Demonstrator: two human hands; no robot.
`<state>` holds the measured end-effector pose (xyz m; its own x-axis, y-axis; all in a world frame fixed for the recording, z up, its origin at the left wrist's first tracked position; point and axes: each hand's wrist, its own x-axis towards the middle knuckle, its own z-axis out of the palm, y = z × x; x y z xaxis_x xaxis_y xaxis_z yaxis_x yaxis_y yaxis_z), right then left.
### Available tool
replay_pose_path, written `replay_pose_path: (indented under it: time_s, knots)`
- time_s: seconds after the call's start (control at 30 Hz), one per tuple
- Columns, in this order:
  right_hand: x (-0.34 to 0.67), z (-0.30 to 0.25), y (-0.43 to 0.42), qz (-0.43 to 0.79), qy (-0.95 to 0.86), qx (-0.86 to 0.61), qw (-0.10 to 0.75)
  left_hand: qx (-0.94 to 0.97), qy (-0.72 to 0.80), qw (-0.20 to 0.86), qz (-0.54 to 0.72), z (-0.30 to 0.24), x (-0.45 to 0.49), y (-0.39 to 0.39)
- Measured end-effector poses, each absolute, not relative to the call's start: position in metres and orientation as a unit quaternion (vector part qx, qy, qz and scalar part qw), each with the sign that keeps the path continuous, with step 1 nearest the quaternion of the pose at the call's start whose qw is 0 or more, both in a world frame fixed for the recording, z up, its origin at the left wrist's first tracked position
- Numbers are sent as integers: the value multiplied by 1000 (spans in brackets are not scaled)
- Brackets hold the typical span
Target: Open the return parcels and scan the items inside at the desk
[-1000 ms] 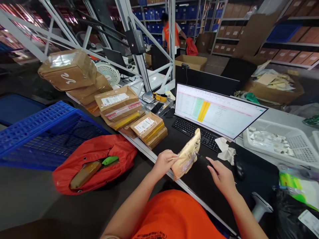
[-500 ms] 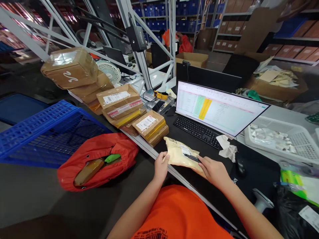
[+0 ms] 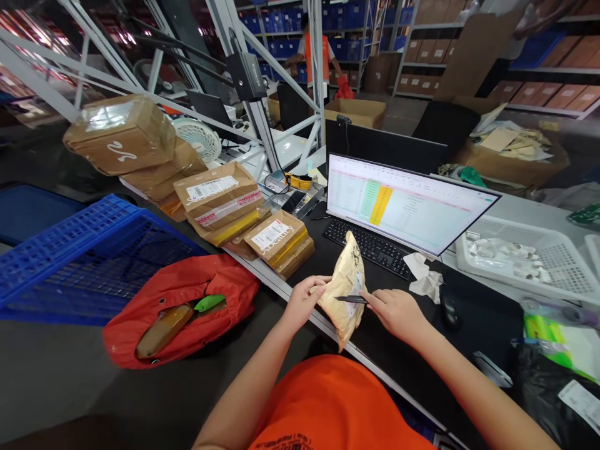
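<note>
Package [image 3: 344, 275] tilted above the near edge of the worktop [image 3: 384, 353]: left hand [image 3: 302, 303] pinches it, presumably for steadiness; right fingers [image 3: 375, 299] grip a black tool [image 3: 351, 300] (cutter, perhaps).

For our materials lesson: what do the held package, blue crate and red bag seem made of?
Package: probably matte paper, by its creases.
Blue crate: likely smooth plastic, by its regular lattice.
Red bag: seemingly dull fabric, perhaps coated, by its soft folds and eyelets.
</note>
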<state>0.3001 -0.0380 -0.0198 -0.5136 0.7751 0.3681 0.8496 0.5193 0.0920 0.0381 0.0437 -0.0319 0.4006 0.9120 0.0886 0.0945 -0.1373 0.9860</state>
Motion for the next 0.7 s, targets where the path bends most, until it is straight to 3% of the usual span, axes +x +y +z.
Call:
replay_pose_path:
  time_s: [0.17, 0.27, 0.43, 0.57, 0.7]
  knots:
    - [306, -19, -40, -159, -851, -480, 141, 774, 406, 356, 332, -19, 38, 33]
    - [304, -25, -48, -181, -853, -467, 147, 814, 401, 302, 291, -16, 33, 18]
    - [335, -30, -38, -206, -853, -460, 133, 847, 309, 353, 251, -12, 23, -9]
    - [406, -22, 7, -176, -724, -665, 48, 853, 200, 449, 172, -15, 20, -26]
    - [431, -30, 17, -125, -657, -734, 116, 799, 355, 415, 253, -26, 11, -13]
